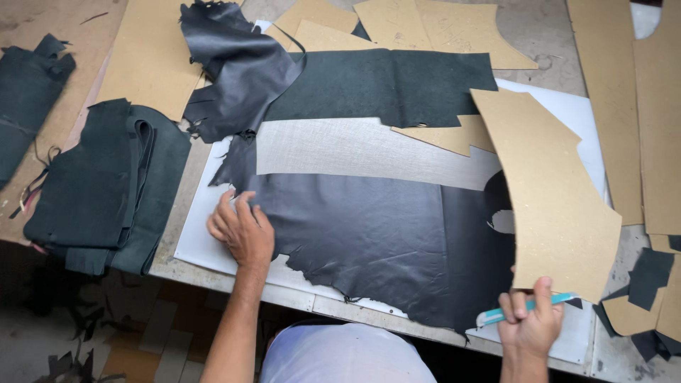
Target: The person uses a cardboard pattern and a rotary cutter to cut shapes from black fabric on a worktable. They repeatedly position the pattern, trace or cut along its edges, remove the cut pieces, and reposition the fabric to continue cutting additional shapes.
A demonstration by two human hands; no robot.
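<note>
A large sheet of black leather (369,241) lies flat on a white cutting board (206,241) on the table. My left hand (241,230) presses flat on the leather's left edge, fingers spread. My right hand (530,323) grips a teal-handled cutting tool (521,310) at the leather's lower right, just below a tan cardboard pattern (553,206) that rests on the leather. A second piece of dark leather (383,85) lies farther back, with a crumpled black piece (237,64) on its left end.
A stack of folded dark green-black pieces (106,191) sits at the left, with another dark piece (28,92) beyond it. More tan cardboard patterns (660,113) cover the right side and the far edge. Small scraps (649,276) lie at the lower right. The table's front edge runs close to my body.
</note>
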